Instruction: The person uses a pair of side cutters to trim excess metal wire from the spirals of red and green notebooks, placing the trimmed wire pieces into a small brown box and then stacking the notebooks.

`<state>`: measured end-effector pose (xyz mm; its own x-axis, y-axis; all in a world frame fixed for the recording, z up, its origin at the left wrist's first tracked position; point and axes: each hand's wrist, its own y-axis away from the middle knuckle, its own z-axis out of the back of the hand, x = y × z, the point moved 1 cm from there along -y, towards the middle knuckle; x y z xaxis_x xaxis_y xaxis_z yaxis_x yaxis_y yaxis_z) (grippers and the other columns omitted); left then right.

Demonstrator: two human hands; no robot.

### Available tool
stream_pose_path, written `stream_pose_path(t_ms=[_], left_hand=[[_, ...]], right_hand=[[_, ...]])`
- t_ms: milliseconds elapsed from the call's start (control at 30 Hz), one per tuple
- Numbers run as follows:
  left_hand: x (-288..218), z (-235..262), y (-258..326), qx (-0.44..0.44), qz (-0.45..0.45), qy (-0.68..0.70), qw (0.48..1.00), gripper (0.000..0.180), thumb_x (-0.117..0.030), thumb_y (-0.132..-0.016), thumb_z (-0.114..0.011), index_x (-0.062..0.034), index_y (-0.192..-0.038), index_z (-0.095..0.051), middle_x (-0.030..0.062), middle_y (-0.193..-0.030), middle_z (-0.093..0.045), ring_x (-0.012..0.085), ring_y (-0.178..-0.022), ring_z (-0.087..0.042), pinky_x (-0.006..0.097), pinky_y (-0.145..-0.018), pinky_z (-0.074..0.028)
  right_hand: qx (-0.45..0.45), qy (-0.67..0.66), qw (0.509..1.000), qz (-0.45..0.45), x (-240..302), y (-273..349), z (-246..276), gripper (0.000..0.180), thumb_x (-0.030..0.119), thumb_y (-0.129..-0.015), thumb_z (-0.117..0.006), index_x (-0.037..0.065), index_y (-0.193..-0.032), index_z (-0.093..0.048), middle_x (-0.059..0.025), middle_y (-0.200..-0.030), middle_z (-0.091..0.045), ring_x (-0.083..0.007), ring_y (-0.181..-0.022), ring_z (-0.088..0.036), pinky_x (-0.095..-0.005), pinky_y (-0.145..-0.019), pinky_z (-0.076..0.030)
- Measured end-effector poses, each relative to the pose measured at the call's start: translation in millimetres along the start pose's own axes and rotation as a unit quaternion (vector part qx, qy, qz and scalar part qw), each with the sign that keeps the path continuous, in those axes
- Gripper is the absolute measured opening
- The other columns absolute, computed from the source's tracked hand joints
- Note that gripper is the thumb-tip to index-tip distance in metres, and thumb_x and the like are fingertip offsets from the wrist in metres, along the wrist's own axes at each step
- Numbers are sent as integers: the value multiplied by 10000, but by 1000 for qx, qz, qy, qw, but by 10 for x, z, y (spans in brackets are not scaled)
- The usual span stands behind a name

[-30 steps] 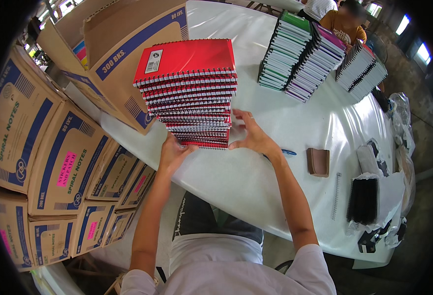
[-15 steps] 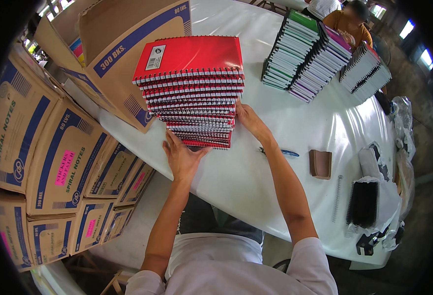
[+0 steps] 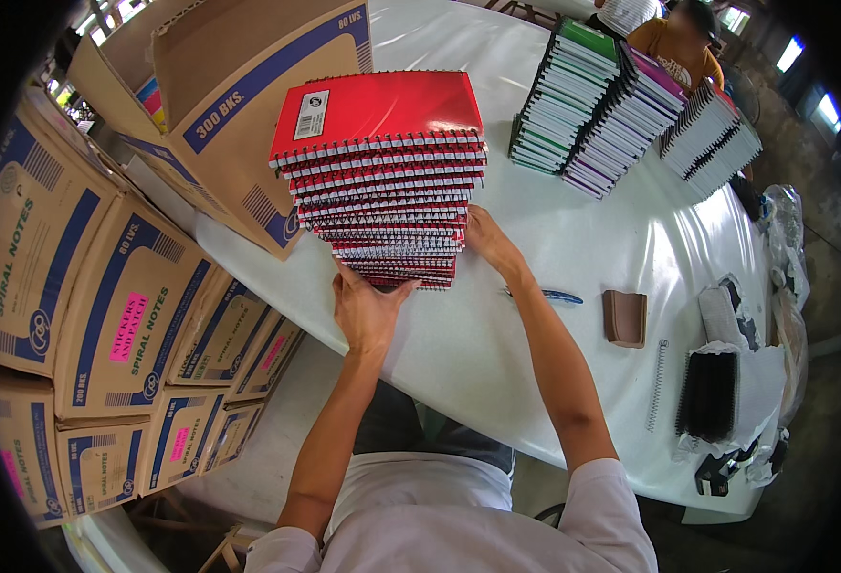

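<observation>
A tall stack of red spiral notebooks [image 3: 378,110] stands on the white table before me, its wire-bound edges toward me. The layers are uneven, and the top ones overhang the bottom ones on both sides. My left hand [image 3: 368,307] grips the stack's lower near-left corner, thumb along the front and fingers partly hidden at the side. Against the lower right side presses my right hand [image 3: 487,241], its fingertips hidden behind the notebooks. A white barcode label shows on the top cover.
An open carton [image 3: 239,124] stands left of the stack, with stacked closed cartons [image 3: 129,306] farther left. Green and purple notebook piles [image 3: 573,105] are at the far right. Nearer lie a blue-handled tool [image 3: 556,297], a brown holder [image 3: 624,318], a loose coil [image 3: 657,382] and black coils [image 3: 707,396]. Someone sits beyond.
The red notebook stack has shifted slightly to the right, mostly at its upper part. My left hand has moved a little right with its lower corner; my right hand has barely moved.
</observation>
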<state>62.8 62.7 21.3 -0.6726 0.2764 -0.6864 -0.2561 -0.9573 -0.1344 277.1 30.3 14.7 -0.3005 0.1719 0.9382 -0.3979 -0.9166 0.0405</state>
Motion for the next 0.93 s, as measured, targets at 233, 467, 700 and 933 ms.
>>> stream_pose_path(t_ms=[233,467,700,933], left_hand=[[-42,-34,3,-7,-13,20,1000,1228,-376,-555,-911,105,-1421,-186,260,-1342,-462,413,-1218,-459,459,-1013,-421],[24,-137,-28,-4,-27,52,998,1248,-360,-594,-899,86,-1462,-121,315,-1470,-284,440,-1376,-289,440,-1142,-274],[327,206,-124,-12,-138,278,951,1111,-356,-738,-818,17,-1506,-107,291,-1551,-122,399,-1455,-123,418,-1166,-181],[-735,1521,-237,-192,-496,61,844,913,-450,-885,-646,-45,-1525,-136,150,-1601,-111,399,-1459,-108,535,-1163,-80]], right_hand=[[-4,11,1000,10,73,-9,35,886,678,-960,-226,-98,-1122,-622,-217,-1087,-663,-271,-1009,-576,-351,-972,-411],[22,21,999,29,3,-49,184,715,574,-987,-352,-70,-1198,-581,-230,-1100,-655,-284,-986,-603,-366,-960,-434],[73,534,836,-104,331,1327,831,574,293,-867,-684,48,-1344,-479,-209,-1285,-519,-362,-1152,-530,-460,-926,-452],[61,472,868,-141,219,1864,629,703,266,-843,-713,89,-1432,-375,-187,-1451,-374,-379,-1379,-309,-487,-1100,-319]])
